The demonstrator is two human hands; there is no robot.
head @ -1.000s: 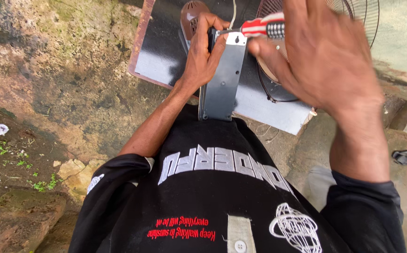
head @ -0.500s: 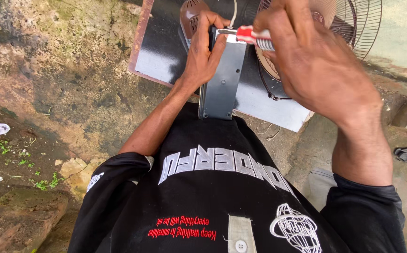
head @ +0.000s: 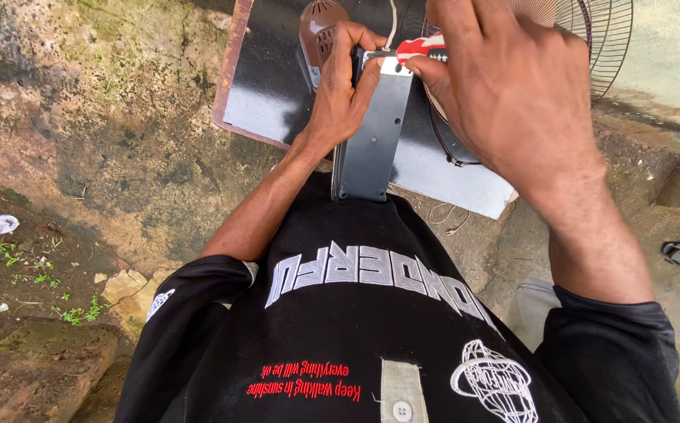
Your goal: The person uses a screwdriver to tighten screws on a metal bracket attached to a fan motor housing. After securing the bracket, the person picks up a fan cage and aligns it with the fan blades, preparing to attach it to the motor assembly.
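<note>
a dark board (head: 277, 94) lies on the stained ground, a wire fan guard (head: 602, 39) at its far edge. the grey metal housing (head: 371, 133) stands against the lap, left hand (head: 340, 94) clasped round its top. right hand (head: 512, 86) pinches a red-handled screwdriver (head: 418, 48) at that top edge.

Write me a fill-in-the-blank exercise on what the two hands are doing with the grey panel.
1. The left hand grips the top of the upright grey ____ panel.
2. The right hand holds a screwdriver whose handle is white and ____.
3. Behind the right hand stands a round wire fan ____.
4. The panel's lower end rests against the person's ____ shirt.

Missing words: metal; red; guard; black
</note>
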